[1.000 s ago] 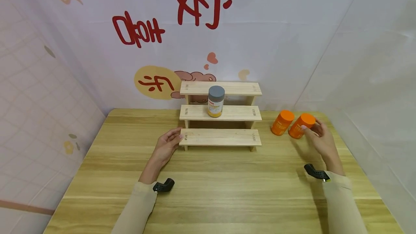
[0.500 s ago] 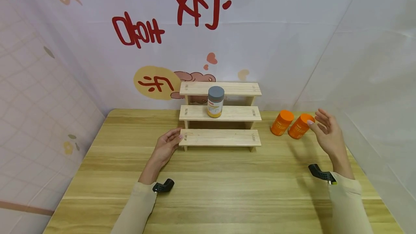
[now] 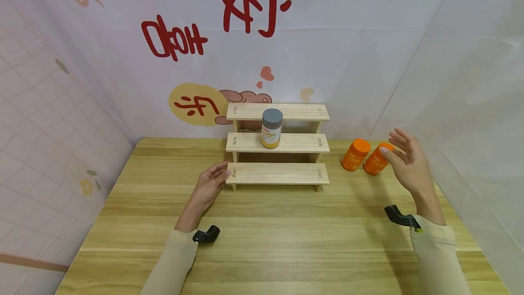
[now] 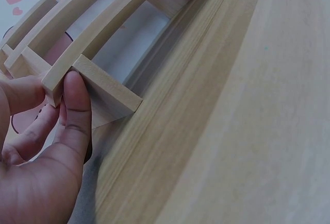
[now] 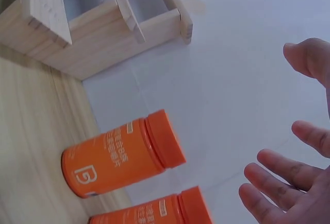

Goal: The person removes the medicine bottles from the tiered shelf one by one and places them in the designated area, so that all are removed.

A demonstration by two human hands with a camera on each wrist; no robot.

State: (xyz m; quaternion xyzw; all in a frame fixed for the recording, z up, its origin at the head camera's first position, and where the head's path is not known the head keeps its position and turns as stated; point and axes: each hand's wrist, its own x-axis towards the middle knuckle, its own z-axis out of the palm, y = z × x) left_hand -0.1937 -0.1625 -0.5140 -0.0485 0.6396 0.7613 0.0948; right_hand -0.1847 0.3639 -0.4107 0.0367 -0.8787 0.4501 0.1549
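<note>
A three-tier wooden shelf (image 3: 278, 174) stands near the back of the table. My left hand (image 3: 210, 185) pinches the left end of its lowest board (image 4: 67, 74) between thumb and fingers. On the middle tier stands a white and yellow bottle (image 3: 271, 131) with a grey lid. Two orange bottles, a left one (image 3: 355, 155) and a right one (image 3: 375, 160), stand upright on the table right of the shelf. My right hand (image 3: 411, 167) hovers beside the right bottle, fingers spread and holding nothing; its thumb overlaps the lid in the head view. The right wrist view shows a gap between fingers and bottles.
The wood-grain table (image 3: 286, 240) ends at a white printed sheet (image 3: 348, 58) behind the shelf. Another white sheet (image 3: 471, 126) borders the right side, close to my right hand. A grid-patterned sheet (image 3: 41, 126) hangs at the left.
My right hand has drawn back from the right orange bottle, which its fingers were around, then shifted slightly up and left with fingers loose. The left hand and the shelf stay put.
</note>
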